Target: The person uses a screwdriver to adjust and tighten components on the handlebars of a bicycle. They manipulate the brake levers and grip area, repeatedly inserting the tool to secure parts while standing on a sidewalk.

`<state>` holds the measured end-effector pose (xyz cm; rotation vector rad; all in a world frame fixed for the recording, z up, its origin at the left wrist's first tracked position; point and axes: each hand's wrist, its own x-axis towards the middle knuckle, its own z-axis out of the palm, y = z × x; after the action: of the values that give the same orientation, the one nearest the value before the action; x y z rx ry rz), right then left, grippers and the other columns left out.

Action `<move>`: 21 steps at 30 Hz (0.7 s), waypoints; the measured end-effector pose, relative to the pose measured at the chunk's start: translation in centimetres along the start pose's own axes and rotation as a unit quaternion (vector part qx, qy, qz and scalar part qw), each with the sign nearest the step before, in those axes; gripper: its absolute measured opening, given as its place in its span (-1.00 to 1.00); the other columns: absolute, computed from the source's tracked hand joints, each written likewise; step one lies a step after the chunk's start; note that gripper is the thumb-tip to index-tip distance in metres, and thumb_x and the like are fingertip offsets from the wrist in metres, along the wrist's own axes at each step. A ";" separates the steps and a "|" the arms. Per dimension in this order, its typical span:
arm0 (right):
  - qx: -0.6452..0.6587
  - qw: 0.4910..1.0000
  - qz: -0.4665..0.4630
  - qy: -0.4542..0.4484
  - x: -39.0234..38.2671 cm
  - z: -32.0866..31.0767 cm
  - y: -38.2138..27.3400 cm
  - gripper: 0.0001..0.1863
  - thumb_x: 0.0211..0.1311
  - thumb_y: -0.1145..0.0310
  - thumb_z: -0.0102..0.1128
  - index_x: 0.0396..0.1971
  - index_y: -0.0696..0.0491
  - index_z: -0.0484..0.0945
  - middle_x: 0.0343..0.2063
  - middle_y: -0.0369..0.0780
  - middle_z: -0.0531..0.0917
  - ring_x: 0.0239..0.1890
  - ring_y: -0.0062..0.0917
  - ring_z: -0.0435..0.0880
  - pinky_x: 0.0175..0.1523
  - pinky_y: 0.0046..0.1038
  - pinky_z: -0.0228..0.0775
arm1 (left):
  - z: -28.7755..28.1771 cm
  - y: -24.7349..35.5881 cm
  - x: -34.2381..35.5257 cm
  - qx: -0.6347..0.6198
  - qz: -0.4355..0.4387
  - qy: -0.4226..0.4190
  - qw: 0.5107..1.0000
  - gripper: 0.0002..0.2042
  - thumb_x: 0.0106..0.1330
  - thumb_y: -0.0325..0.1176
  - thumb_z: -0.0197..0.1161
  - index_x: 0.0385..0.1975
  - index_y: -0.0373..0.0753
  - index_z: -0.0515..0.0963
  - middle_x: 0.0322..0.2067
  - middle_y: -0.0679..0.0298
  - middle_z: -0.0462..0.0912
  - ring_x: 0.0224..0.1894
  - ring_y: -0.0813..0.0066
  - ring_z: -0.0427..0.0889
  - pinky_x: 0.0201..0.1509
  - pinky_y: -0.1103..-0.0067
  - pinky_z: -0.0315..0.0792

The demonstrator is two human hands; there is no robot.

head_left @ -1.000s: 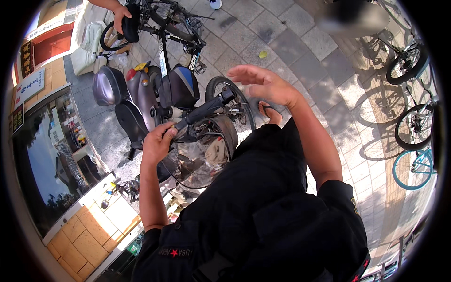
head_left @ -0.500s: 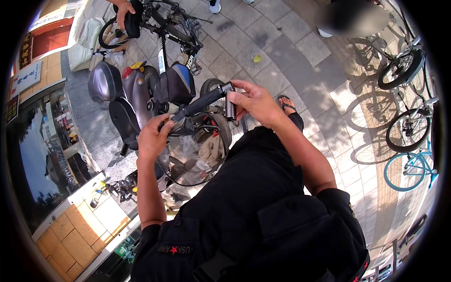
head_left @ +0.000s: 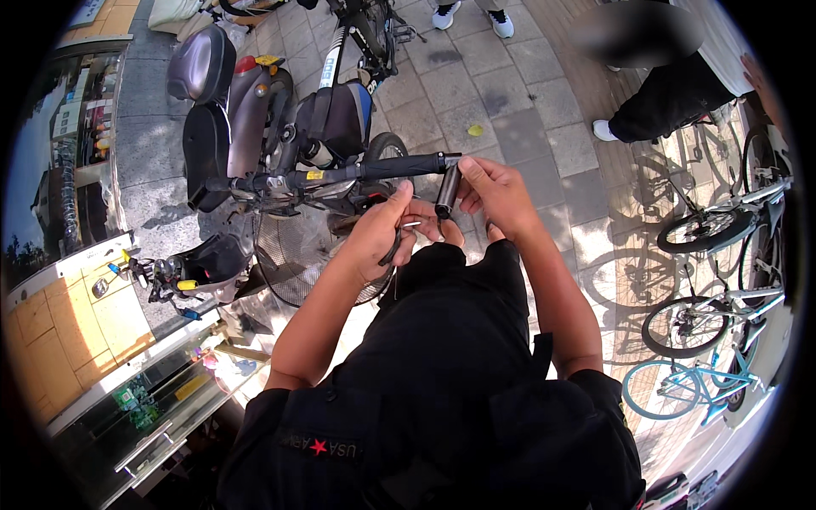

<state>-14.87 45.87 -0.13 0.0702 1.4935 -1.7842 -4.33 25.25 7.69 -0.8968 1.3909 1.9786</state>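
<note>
R hand [head_left: 495, 194]: thumb & fingertips pinching blk bar end [head_left: 447, 194], angled off outer tip of handlebar grip [head_left: 399, 166]. L hand [head_left: 382, 229]: fingers curled round thin metal rod [head_left: 411, 224], just L of bar end. Wire basket [head_left: 280, 263] lower L of L fingers; yellowish leaf [head_left: 475, 130] on paving beyond R fingertips.

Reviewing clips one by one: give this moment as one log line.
left hand: holds slim silver item, kind unclear | right hand: at dark bar end | bar end: joins handlebar grip | mesh basket: below handlebar
</note>
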 end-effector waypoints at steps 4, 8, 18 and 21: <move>-0.036 0.999 -0.001 0.005 0.5 -0.9 0.0 -0.47 0.51 -0.08 0.28 -0.10 0.18 0.75 -0.46 -0.30 0.66 -0.49 -0.65 0.63 -0.35 -0.55 0.52 | 1.7 -0.7 3.4 -0.158 -0.013 -0.078 0.984 -0.25 0.52 0.40 -0.02 0.03 -0.31 0.63 -0.29 0.12 0.73 -0.76 0.57 0.39 -0.64 0.59 0.24; -0.065 0.998 -0.011 -0.007 1.0 -1.6 0.1 -0.46 0.50 -0.11 0.29 -0.14 0.17 0.75 -0.46 -0.31 0.66 -0.47 -0.65 0.64 -0.32 -0.56 0.51 | 2.6 -0.7 5.1 -0.245 0.001 -0.127 0.961 -0.46 0.49 0.26 0.17 -0.09 -0.19 0.64 -0.30 0.21 0.76 -0.77 0.59 0.37 -0.62 0.55 0.24; 0.054 0.995 0.041 -0.073 -1.8 -1.7 1.3 -0.38 0.59 -0.06 0.17 0.33 0.16 0.52 -0.17 -0.18 0.73 -0.30 -0.50 0.72 -0.14 -0.40 0.64 | 2.7 -1.5 5.9 -0.318 -0.013 -0.175 0.932 -0.78 0.49 -0.21 0.29 -0.05 -0.20 0.61 -0.38 0.32 0.72 -0.70 0.63 0.43 -0.58 0.60 0.31; 0.065 0.981 0.115 -0.139 -6.2 -0.9 1.0 -0.47 0.61 0.11 0.13 0.35 0.17 0.48 -0.16 -0.16 0.73 -0.23 -0.44 0.75 -0.09 -0.35 0.65 | 2.8 -1.3 5.6 -0.288 0.000 -0.132 0.948 -0.74 0.50 -0.21 0.28 0.02 -0.22 0.60 -0.37 0.34 0.72 -0.69 0.64 0.43 -0.56 0.59 0.32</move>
<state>-10.43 49.85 1.89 0.0553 1.1227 -1.6277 -7.43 28.60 3.25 -0.8204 0.6659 2.4488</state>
